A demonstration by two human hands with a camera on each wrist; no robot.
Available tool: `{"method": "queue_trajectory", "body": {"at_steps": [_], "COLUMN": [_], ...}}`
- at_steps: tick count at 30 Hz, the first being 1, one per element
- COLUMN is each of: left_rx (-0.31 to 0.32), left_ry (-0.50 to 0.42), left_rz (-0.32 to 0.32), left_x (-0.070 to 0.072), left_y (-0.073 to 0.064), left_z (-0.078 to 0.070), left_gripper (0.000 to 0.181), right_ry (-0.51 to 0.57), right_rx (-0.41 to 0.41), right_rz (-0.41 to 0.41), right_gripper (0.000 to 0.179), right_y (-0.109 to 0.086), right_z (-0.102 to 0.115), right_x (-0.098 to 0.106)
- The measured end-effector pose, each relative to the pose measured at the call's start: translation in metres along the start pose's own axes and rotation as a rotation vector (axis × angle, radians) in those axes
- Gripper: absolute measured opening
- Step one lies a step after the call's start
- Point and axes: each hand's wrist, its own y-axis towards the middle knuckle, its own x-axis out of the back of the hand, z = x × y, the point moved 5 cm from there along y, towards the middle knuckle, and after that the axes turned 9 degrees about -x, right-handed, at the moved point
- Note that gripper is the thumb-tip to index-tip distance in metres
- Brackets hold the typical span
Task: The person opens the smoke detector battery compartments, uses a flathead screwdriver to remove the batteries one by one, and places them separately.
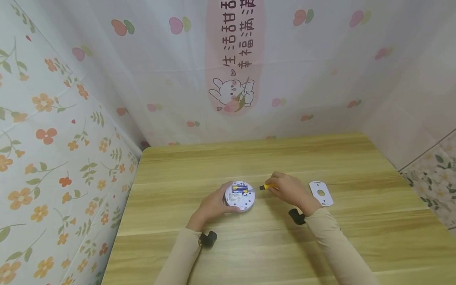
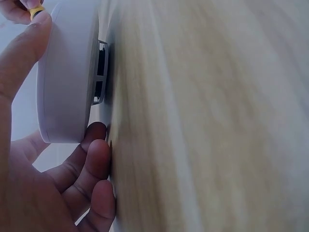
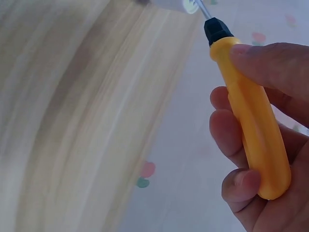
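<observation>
A round white smoke detector point(image 1: 238, 202) is held by my left hand point(image 1: 212, 204) just above the table, its underside facing up. The thumb lies along the near rim, with fingers around the left side. Blue-and-yellow batteries point(image 1: 239, 189) sit in its open compartment. My right hand point(image 1: 289, 190) grips a yellow-handled screwdriver point(image 3: 256, 130), whose metal shaft points left at the detector's right edge. In the right wrist view the shaft reaches the detector's rim point(image 3: 186, 6); whether the tip touches it I cannot tell. The left wrist view shows a black-slotted vent point(image 2: 100, 72) facing the table.
On the wood-grain table point(image 1: 171, 178) a white mounting plate point(image 1: 320, 193) with a central hole lies right of my right hand. A printed curtain point(image 1: 171, 79) hangs behind the table, and a flowered cloth point(image 1: 53, 158) borders its left side.
</observation>
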Motion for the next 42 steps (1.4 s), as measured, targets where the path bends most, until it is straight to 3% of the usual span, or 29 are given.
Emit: {"method": "queue_trajectory", "body": {"at_steps": [12,25,33,42], "left_rx": [0.006,0.016,0.034,0.039], "left_ry": [-0.018,-0.041,-0.036,-0.033], "left_rz": [0.008,0.012,0.026,0.039], "left_x": [0.001,0.001,0.0,0.002], "left_y": [0.0,0.001,0.0,0.0], "left_z": [-0.001,0.001,0.003,0.002], "left_gripper": [0.106,0.106,0.104,0.102], "right_ry": [-0.124,-0.2,-0.147,0.048], "right_rx": [0.065,0.047,0.018,-0.052], "right_rz": [-0.014,0.076,0.094,0.122], "right_gripper": [0.008,0.01,0.008,0.015], "right_y": [0.014,0.027,0.025,0.017], "right_z": [0.018,0.035,0.026,0.0], "right_x": [0.01,0.018,0.012,0.0]}}
